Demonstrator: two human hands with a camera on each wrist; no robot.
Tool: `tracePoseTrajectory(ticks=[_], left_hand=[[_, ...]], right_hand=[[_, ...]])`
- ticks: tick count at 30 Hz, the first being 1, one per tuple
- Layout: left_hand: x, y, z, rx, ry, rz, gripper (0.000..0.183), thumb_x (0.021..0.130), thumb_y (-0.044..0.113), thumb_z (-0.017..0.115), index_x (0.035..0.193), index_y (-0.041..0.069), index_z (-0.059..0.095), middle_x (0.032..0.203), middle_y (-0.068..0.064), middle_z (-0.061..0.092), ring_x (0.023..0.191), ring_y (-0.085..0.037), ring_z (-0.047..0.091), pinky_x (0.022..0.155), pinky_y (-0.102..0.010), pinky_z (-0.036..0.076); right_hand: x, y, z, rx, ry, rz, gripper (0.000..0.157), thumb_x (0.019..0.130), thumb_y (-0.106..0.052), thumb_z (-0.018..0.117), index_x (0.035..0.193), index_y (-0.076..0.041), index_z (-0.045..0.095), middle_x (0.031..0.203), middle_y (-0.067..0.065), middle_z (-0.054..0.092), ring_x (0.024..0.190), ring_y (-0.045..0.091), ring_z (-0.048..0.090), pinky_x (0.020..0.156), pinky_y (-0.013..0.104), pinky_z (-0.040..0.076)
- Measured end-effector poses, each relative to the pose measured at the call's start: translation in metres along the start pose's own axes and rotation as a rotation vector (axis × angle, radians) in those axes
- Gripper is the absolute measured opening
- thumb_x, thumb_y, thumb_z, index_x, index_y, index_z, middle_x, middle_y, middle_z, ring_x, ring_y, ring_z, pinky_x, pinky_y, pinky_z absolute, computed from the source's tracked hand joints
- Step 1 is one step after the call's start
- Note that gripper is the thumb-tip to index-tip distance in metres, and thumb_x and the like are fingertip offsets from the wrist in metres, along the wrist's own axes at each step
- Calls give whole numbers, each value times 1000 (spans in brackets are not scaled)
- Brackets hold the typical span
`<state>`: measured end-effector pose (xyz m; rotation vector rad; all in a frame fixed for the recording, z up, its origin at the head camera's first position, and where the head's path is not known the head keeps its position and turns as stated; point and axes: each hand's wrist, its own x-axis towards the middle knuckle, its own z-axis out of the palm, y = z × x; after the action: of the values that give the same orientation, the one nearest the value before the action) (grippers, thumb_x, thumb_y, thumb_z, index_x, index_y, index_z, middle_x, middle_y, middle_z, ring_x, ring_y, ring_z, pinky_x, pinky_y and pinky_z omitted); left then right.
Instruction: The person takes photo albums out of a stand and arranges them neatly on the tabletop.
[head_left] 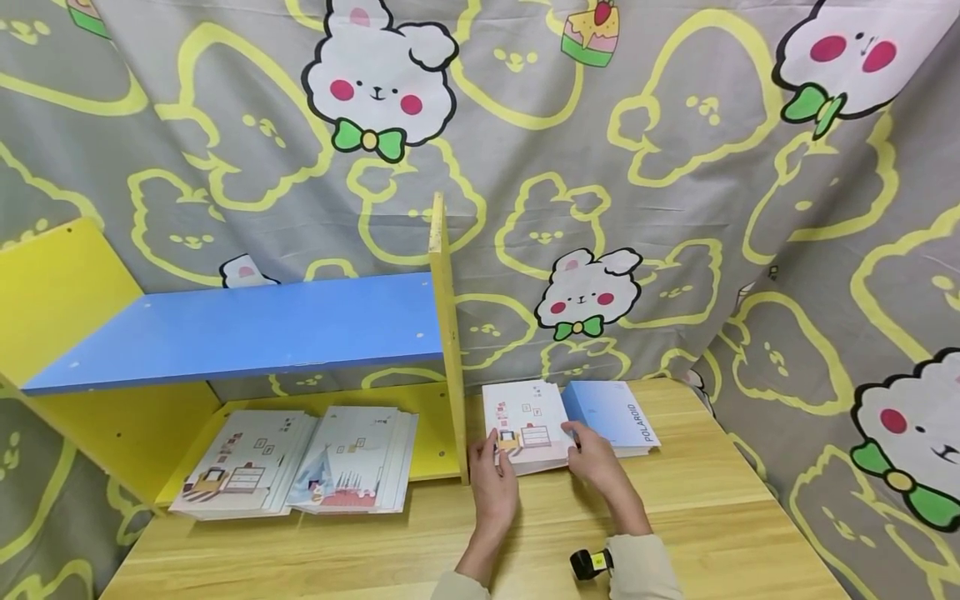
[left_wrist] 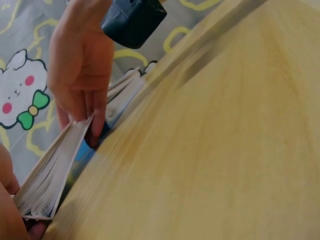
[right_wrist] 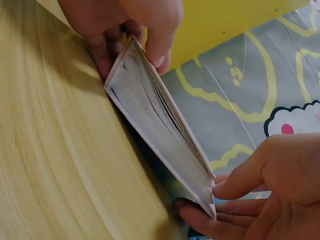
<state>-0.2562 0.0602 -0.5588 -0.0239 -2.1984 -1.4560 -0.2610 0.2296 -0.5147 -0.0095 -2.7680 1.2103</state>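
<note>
Both hands hold a white illustrated book (head_left: 528, 417) at its left and right sides. The left hand (head_left: 495, 487) grips the left edge, with its thumb over the cover and fingers underneath, as the right wrist view shows. At the opposite edge, the right hand (right_wrist: 280, 185) pinches the book between thumb on top and fingers below. The book's page edges (right_wrist: 150, 110) face the person, and in the right wrist view a dark gap shows between its lower cover and the tabletop. A blue book marked POLAROID (head_left: 611, 412) lies just right of it, partly overlapped.
A yellow shelf unit with a blue board (head_left: 277, 325) stands left of the hands, its upright side panel (head_left: 447, 350) close by. Inside are two leaning rows of white books, one left (head_left: 240, 458) and one right (head_left: 348, 458). Patterned cloth (head_left: 510, 150) hangs behind the wooden table (head_left: 727, 533).
</note>
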Motion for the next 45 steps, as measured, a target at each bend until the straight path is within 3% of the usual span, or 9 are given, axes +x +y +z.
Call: tracePoseTrajectory(ticks=[3, 6, 12, 19, 26, 38, 45], left_hand=[[-1, 2, 0, 3, 0, -6, 39, 97, -8, 60, 136, -7, 61, 119, -22, 57, 100, -31, 61, 84, -47, 56], [-2, 4, 0, 3, 0, -5, 40, 98, -9, 58, 138, -8, 59, 124, -25, 56, 107, -36, 60, 90, -52, 55], [-3, 6, -1, 5, 1, -11, 40, 99, -10, 52, 140, -10, 56, 133, -32, 51, 119, -44, 56, 99, -57, 50], [-5, 3, -4, -3, -9, -10, 42, 97, -11, 54, 140, -12, 54, 135, -33, 51, 120, -47, 56, 103, -58, 48], [-5, 0, -8, -12, -43, 0, 43, 97, -10, 56, 141, -11, 53, 135, -34, 52, 119, -46, 57, 103, -57, 49], [-6, 0, -14, -45, -109, -19, 48, 96, -10, 57, 144, -10, 50, 142, -37, 49, 128, -52, 50, 109, -61, 42], [-8, 2, -17, -43, -169, -33, 52, 95, -6, 58, 146, -8, 49, 143, -31, 49, 116, -40, 59, 94, -49, 55]], right_hand=[[-1, -3, 0, -36, 8, -15, 44, 91, 9, 50, 134, 9, 58, 131, 33, 61, 124, 47, 57, 91, 52, 54], [-1, -6, 0, -48, -2, -21, 44, 92, 10, 49, 134, 11, 59, 133, 33, 60, 127, 48, 54, 99, 57, 51], [-4, -9, -1, -56, -42, -31, 43, 91, 12, 46, 132, 12, 60, 131, 32, 61, 127, 49, 54, 97, 57, 52], [-5, -12, -1, -53, -64, -22, 44, 91, 11, 45, 132, 12, 60, 132, 32, 61, 128, 49, 53, 94, 55, 53], [-7, -15, 0, -47, -96, -36, 43, 91, 11, 47, 133, 16, 57, 134, 35, 58, 130, 52, 50, 106, 61, 45], [-7, -19, 1, -35, -102, -91, 38, 95, 10, 47, 132, 16, 58, 133, 33, 60, 129, 51, 51, 107, 61, 44], [-7, -13, 1, 16, -115, -103, 41, 94, 8, 49, 133, 16, 56, 134, 34, 58, 129, 52, 51, 105, 61, 46]])
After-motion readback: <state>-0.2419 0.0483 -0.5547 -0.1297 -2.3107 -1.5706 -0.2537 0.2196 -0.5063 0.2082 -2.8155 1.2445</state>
